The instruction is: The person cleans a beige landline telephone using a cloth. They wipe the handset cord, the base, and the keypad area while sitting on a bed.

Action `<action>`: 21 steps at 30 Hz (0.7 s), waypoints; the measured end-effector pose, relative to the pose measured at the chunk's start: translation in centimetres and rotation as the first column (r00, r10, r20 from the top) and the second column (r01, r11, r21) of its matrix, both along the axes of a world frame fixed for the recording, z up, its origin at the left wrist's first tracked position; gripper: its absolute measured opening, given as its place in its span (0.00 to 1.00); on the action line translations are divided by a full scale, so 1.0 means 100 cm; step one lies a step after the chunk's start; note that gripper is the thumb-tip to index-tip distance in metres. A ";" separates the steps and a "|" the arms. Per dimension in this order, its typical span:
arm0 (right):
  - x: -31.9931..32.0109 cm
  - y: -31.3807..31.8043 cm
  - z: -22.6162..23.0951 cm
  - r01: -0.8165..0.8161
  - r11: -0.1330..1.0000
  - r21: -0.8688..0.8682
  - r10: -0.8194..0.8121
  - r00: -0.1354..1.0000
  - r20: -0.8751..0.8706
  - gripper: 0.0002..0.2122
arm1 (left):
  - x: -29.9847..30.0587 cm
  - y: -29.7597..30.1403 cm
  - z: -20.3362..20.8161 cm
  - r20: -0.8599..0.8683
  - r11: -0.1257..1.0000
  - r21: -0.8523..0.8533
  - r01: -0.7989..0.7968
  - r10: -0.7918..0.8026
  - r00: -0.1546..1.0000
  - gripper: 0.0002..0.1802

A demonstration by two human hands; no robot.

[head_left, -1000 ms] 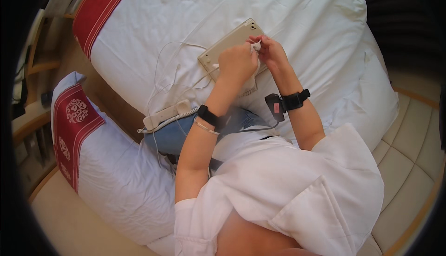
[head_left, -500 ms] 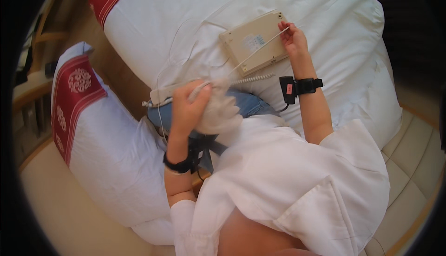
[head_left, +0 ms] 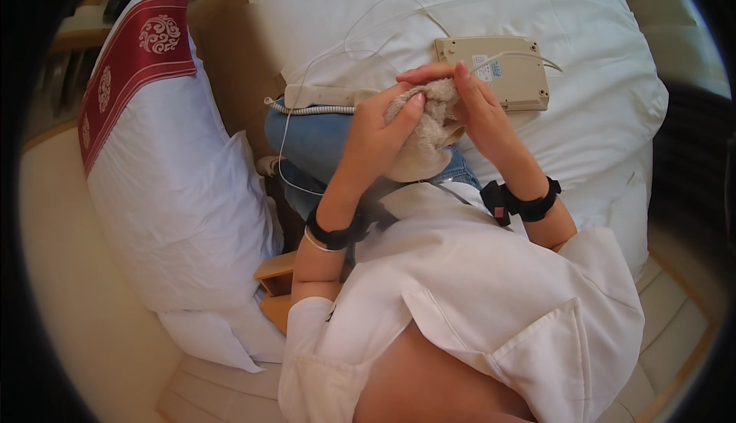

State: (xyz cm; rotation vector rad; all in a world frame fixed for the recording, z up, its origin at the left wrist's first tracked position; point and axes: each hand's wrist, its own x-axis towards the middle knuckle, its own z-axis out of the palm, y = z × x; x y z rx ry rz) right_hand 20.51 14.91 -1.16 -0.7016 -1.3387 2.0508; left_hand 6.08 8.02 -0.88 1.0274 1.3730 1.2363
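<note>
My left hand grips a bunched, fluffy off-white cloth above my lap. On the cloth's other side my right hand is closed around it, its fingers meeting those of the left. Out past my right hand a white cable curves, its free end over the telephone base; where it runs inside the cloth is hidden. The beige telephone base lies underside up on the bed. A beige handset with a coiled cord rests by my left leg, partly hidden behind my left hand.
The white-covered bed spreads out in front of me. A thin white wire loops across it and down beside my leg. To the left stands bedding with a red patterned band. A wooden drawer or box sits near my left elbow.
My right hand has let the stretched cable end go and come back to the cloth, joining my left hand. The cable now hangs in a slack curve. The view has shifted.
</note>
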 end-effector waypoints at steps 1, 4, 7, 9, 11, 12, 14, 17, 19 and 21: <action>-0.002 0.000 0.000 0.036 0.998 0.042 -0.036 0.999 0.002 0.23 | 0.003 0.001 -0.001 0.054 0.998 0.052 -0.040 0.037 0.998 0.13; -0.008 0.001 0.003 0.102 0.981 0.162 -0.104 0.995 0.005 0.22 | -0.005 -0.007 0.008 0.007 0.999 0.025 0.044 -0.045 0.999 0.13; -0.009 -0.002 0.015 0.104 0.951 0.291 -0.129 0.990 0.065 0.22 | -0.006 -0.012 0.020 0.120 1.000 0.028 0.015 -0.018 0.993 0.12; -0.008 0.001 0.018 0.110 0.900 0.422 -0.188 0.971 0.147 0.23 | -0.008 -0.018 0.022 0.075 0.999 0.038 0.011 -0.014 0.997 0.10; -0.001 0.020 0.019 0.301 0.856 0.421 -0.376 0.920 0.108 0.24 | -0.011 -0.025 0.024 0.024 0.999 0.046 -0.004 0.003 1.000 0.10; 0.008 0.032 0.021 0.350 0.827 0.441 -0.434 0.895 0.105 0.23 | -0.013 -0.033 0.024 -0.001 0.999 0.048 -0.015 0.015 1.000 0.10; 0.018 0.051 0.028 0.475 0.815 0.332 -0.518 0.854 0.050 0.21 | -0.019 -0.048 0.023 -0.009 0.999 0.045 -0.024 0.025 1.000 0.10; 0.035 0.092 0.024 0.514 0.804 0.300 -0.539 0.842 0.003 0.18 | -0.040 -0.070 0.030 0.007 0.999 0.042 -0.008 0.007 1.000 0.09; 0.049 0.129 0.014 0.627 0.748 0.217 -0.640 0.768 -0.009 0.14 | -0.052 -0.091 0.042 -0.018 1.000 -0.014 -0.028 0.027 0.999 0.09; 0.053 0.156 0.015 0.686 0.702 0.189 -0.695 0.718 -0.026 0.11 | -0.063 -0.105 0.050 -0.051 0.998 -0.031 -0.048 0.047 0.998 0.10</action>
